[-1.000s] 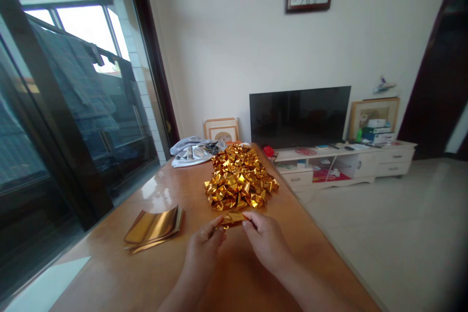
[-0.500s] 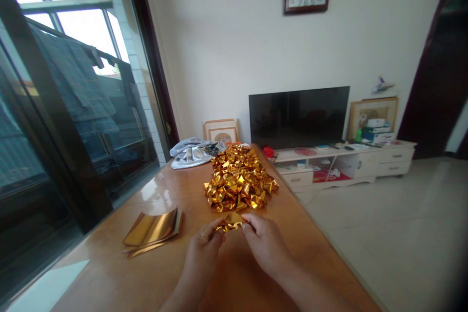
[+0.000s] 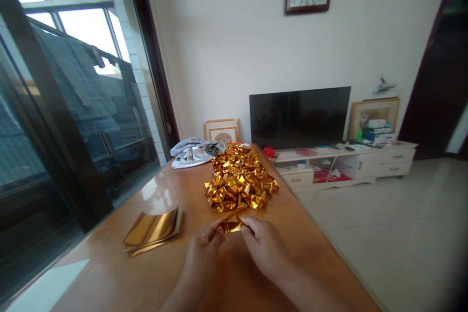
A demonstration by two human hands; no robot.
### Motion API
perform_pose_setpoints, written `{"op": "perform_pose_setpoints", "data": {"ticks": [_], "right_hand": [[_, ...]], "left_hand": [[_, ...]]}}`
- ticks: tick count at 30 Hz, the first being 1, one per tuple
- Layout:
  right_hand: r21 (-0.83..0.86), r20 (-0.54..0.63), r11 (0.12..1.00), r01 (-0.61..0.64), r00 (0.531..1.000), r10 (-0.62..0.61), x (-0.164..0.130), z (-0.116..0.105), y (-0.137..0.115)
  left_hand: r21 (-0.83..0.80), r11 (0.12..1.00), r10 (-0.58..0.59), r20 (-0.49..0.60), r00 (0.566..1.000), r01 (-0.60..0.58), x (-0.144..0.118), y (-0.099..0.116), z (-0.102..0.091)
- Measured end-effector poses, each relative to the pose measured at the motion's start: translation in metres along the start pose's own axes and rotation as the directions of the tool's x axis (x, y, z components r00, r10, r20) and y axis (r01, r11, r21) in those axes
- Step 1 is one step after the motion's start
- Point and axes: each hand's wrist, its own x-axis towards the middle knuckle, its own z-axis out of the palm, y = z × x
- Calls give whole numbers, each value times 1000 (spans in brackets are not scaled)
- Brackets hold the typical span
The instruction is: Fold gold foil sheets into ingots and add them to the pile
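I see the long wooden table [image 3: 153,273] running away from me toward the far wall. Near its far end, along the middle, sits a heap of folded gold foil pieces [image 3: 239,179], with a grey cloth [image 3: 192,151] at the far left corner. A stack of flat gold foil sheets [image 3: 153,229] lies close to the left edge. Nearer me, just short of the heap, my left hand [image 3: 203,253] and right hand [image 3: 266,248] meet over the table's middle. Both hands' fingertips are pressed together, pinching a small folded gold foil piece [image 3: 230,224] from either side, the other fingers curled in.
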Motion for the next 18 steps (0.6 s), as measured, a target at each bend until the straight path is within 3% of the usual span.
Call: {"op": "perform_pose_setpoints", "data": {"ticks": [7,14,18], "right_hand": [[35,28,999,8,1000,-9,1,1,-1],[34,-45,996,-83,995,85,2,0,3],[13,-31,998,-60,998,60,1,1,3]], "left_hand": [[59,998,27,14,1000,-27,2,-3,-2],[59,998,11,-3,1000,-11,1,1,-1],[88,996,27,-9,1000,-26,1,-1,-2]]}}
